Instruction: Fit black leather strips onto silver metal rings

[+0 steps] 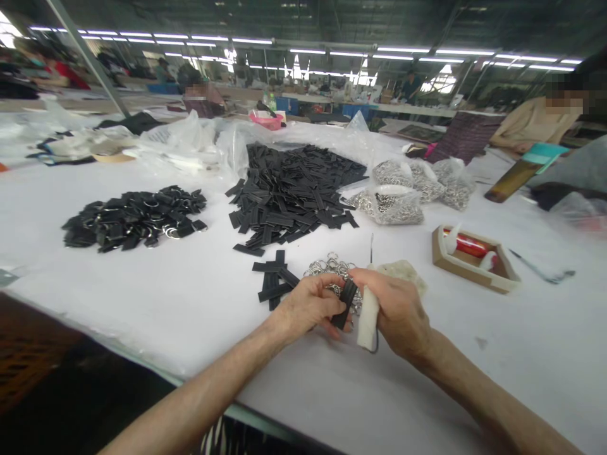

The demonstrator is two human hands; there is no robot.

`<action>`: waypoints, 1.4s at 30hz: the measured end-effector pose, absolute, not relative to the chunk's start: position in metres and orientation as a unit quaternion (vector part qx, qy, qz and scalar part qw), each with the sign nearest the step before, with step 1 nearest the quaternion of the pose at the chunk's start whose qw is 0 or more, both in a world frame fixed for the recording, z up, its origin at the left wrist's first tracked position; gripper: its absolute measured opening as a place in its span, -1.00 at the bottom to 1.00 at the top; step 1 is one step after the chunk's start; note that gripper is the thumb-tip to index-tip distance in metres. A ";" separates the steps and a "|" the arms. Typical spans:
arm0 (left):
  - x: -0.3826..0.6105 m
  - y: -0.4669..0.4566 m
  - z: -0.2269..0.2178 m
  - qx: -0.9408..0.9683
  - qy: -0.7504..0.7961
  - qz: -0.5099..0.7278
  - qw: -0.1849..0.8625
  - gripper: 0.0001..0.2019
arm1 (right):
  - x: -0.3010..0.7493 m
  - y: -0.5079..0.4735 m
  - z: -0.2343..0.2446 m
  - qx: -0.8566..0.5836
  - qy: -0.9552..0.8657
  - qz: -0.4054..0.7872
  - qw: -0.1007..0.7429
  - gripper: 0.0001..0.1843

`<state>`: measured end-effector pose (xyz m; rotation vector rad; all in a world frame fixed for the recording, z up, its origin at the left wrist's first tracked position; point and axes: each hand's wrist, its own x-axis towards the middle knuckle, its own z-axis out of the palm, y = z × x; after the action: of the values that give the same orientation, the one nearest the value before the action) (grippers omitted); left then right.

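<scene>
Black strip [348, 299] held in left hand [308, 304]
The strip is pinched between thumb and fingers; a white piece [367, 320] is gripped by the right hand [401, 311]. Metal rings [331, 261] are heaped just beyond the fingertips; a strip pile [289, 196] is spread farther out.

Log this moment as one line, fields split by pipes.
left hand: holds black strip | right hand: grips off-white piece | near hands: metal rings, loose black strips | behind: black strip heap, bagged metal pieces
</scene>
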<state>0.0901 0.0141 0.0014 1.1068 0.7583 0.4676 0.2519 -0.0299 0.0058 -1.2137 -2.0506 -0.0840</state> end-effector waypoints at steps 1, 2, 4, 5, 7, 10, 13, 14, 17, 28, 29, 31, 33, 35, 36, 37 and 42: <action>0.090 0.014 0.001 0.508 0.339 0.221 0.760 -0.54 | 0.252 -0.029 0.005 -0.441 -0.816 -0.067 0.368 -0.90; 0.089 0.014 0.000 0.507 0.328 0.227 0.764 -0.50 | 0.252 -0.028 0.005 -0.415 -0.828 -0.096 0.365 -0.88; 0.088 0.014 -0.001 0.501 0.315 0.239 0.770 -0.47 | 0.252 -0.027 0.006 -0.390 -0.837 -0.130 0.362 -0.86; 0.087 0.014 -0.001 0.496 0.314 0.243 0.772 -0.47 | 0.253 -0.027 0.006 -0.392 -0.834 -0.140 0.363 -0.85; 0.087 0.014 -0.001 0.486 0.321 0.245 0.775 -0.45 | 0.254 -0.026 0.006 -0.408 -0.820 -0.154 0.370 -0.84; 0.087 0.013 0.000 0.476 0.327 0.254 0.776 -0.43 | 0.256 -0.026 0.005 -0.415 -0.818 -0.158 0.366 -0.85; 0.087 0.012 0.002 0.471 0.327 0.265 0.775 -0.45 | 0.256 -0.027 0.003 -0.399 -0.829 -0.159 0.358 -0.85; 0.087 0.012 0.002 0.472 0.324 0.266 0.776 -0.45 | 0.256 -0.027 0.003 -0.397 -0.831 -0.161 0.355 -0.85; 0.087 0.012 0.002 0.473 0.315 0.271 0.777 -0.46 | 0.255 -0.028 0.003 -0.404 -0.839 -0.153 0.332 -0.86; 0.084 0.016 -0.001 0.408 0.307 0.319 0.798 -0.56 | 0.250 -0.032 0.009 -0.406 -0.840 -0.151 0.325 -0.79; 0.083 0.017 -0.001 0.392 0.320 0.327 0.798 -0.58 | 0.249 -0.032 0.009 -0.403 -0.840 -0.150 0.330 -0.80; 0.083 0.019 -0.002 0.363 0.338 0.338 0.800 -0.65 | 0.247 -0.032 0.008 -0.394 -0.847 -0.148 0.325 -0.81; 0.083 0.020 -0.003 0.339 0.345 0.347 0.804 -0.70 | 0.244 -0.032 0.005 -0.383 -0.862 -0.151 0.295 -0.80; 0.083 0.022 -0.004 0.320 0.352 0.358 0.803 -0.74 | 0.240 -0.032 0.000 -0.381 -0.872 -0.166 0.257 -0.80; 0.083 0.022 -0.005 0.315 0.354 0.360 0.803 -0.75 | 0.237 -0.032 -0.002 -0.384 -0.873 -0.175 0.244 -0.79; 0.083 0.022 -0.005 0.312 0.355 0.361 0.804 -0.77 | 0.236 -0.031 -0.003 -0.387 -0.871 -0.185 0.240 -0.79; 0.085 0.020 -0.001 0.304 0.335 0.350 0.820 -0.79 | 0.233 -0.031 0.003 -0.377 -0.860 -0.178 0.295 -0.76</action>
<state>0.0846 0.0204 -0.0010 0.6472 0.7136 0.7458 0.2331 -0.0309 0.0030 -1.0022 -2.2894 -0.4736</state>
